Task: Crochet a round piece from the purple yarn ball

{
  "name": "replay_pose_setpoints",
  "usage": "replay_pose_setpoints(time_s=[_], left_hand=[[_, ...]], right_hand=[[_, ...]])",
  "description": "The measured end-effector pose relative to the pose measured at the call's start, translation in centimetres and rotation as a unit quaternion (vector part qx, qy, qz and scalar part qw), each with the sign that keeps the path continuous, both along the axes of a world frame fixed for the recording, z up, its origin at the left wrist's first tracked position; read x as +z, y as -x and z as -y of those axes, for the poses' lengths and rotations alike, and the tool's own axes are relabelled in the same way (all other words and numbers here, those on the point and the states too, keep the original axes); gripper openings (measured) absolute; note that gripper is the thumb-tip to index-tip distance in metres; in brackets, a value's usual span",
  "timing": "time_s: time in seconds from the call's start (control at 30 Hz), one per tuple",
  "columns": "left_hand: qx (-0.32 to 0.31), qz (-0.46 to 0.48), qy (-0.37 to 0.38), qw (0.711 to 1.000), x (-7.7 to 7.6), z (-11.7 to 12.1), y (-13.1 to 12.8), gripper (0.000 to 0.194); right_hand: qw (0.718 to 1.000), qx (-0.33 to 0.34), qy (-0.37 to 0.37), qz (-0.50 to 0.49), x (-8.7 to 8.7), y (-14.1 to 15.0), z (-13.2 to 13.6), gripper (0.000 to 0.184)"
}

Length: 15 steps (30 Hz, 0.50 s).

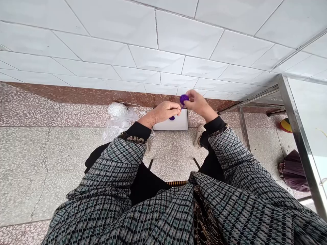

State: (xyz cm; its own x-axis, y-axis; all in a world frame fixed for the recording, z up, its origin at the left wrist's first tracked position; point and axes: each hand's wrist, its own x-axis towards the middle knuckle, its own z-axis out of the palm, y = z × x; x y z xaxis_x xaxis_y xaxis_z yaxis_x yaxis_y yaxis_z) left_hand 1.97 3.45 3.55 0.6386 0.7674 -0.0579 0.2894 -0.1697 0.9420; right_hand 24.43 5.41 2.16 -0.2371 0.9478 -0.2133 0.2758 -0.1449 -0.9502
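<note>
Purple piece (184,99) pinched in right hand (198,104), left hand (166,111) just beside, fingers closed on its strand

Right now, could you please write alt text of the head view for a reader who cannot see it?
A seated person's left hand and right hand meet over a speckled floor, pinching a small purple piece. Below them a white box stands by the tiled wall, with white yarn to its left.
</note>
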Motion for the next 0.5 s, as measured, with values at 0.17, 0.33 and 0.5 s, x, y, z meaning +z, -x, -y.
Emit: replay_pose_setpoints(time_s=[0.17, 0.33, 0.5], left_hand=[[0.071, -0.011, -0.034, 0.997, -0.6, -1.2, 1.2, 0.019], [0.069, -0.003, 0.005, 0.998, -1.7, -1.5, 1.0, 0.023], [-0.011, -0.008, 0.005, 1.0, -1.1, -0.4, -0.1, 0.021]], right_hand=[[0.966, 0.244, 0.082, 0.006, 1.0, -0.2, 1.1, 0.03], [0.956, 0.195, 0.068, -0.208, 0.8, -0.3, 0.6, 0.046], [0.98, -0.02, 0.018, -0.197, 0.0, -0.2, -0.3, 0.043]])
